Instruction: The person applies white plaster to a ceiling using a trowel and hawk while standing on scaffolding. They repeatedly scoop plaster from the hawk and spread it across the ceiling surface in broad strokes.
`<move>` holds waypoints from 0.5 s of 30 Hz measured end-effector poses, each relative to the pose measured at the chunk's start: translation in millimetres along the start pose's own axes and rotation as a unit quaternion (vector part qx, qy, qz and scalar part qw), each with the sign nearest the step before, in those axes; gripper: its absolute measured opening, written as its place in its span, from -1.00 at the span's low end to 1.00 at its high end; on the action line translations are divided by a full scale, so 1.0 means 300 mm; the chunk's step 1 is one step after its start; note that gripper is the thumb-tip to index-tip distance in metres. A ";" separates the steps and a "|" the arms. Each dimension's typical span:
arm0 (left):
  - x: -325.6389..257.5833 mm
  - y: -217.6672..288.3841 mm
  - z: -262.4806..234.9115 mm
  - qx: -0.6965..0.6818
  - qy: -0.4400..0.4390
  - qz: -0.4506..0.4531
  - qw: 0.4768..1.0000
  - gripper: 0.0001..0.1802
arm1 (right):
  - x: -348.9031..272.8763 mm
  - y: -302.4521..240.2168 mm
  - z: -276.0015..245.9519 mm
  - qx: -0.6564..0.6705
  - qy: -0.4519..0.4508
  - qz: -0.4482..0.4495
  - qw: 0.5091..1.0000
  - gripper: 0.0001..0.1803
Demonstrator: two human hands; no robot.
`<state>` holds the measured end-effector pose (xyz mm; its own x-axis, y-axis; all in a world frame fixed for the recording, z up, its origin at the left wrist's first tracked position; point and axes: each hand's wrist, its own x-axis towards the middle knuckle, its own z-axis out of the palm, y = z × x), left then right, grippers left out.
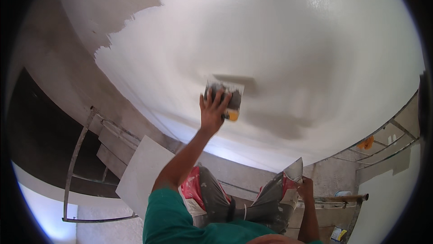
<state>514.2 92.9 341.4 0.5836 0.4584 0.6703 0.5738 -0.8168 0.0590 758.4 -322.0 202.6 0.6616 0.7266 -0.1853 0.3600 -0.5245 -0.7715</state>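
Observation:
My left hand is raised against the white-coated surface, its fingers spread over the back of a broad putty knife. This putty knife has a pale, dark-smeared blade and a yellow end, and the blade casts a shadow close by. Lower right, beside my knee, my right hand is closed on a second putty knife, whose wide greyish blade points up. Its handle is mostly hidden in the hand. A bare grey-beige patch with a ragged edge borders the white coat at upper left.
Metal scaffold frames stand at the left and right. A pale board leans beside my left arm. My legs in stained grey trousers are below. An orange item and a small container lie at the right.

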 end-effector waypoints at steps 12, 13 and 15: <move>-0.769 -0.381 -0.477 -0.061 -0.376 -0.473 0.794 -0.47 | -0.071 -0.808 -0.375 -0.018 -0.044 -0.119 0.992 -0.73; -0.894 -0.368 -0.584 -0.031 -0.451 -0.534 0.714 -0.60 | -0.093 -0.882 -0.408 -0.005 -0.045 -0.114 0.993 -0.74; -1.008 -0.234 -0.845 0.040 -0.476 -0.662 0.578 -0.66 | -0.155 -0.980 -0.470 -0.009 -0.041 -0.104 0.994 -0.74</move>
<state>151.6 -77.1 322.1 -0.3666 0.6800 -0.6350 0.8821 0.4710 -0.0050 714.6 -264.2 523.8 0.5155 0.8539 -0.0720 0.4955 -0.3655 -0.7880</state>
